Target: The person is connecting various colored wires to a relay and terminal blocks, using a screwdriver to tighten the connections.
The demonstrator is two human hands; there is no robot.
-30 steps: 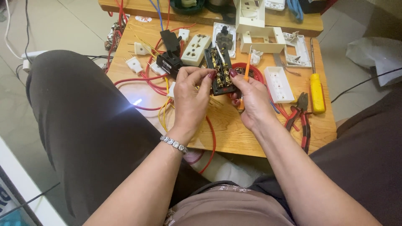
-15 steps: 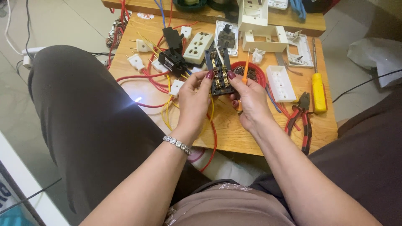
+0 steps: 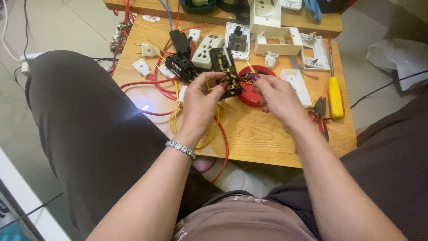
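the left hand [image 3: 200, 100] pinches the black socket module [image 3: 226, 71] by its lower end; its long axis runs from 6 to 12 o'clock. the right hand [image 3: 278, 96], at 3 o'clock, has its fingers closed on thin wires [image 3: 248, 76] beside it.

One yellow-handled screwdriver [image 3: 335, 96], one pair of red-handled pliers [image 3: 319, 112], one red round lid [image 3: 254, 93], two white plugs [image 3: 141, 67], two hands [image 3: 203, 100].

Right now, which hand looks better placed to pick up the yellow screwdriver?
Probably the right hand. It is nearer the yellow screwdriver at the table's right side, pinching only thin wires. The left hand grips the black socket module, farther away.
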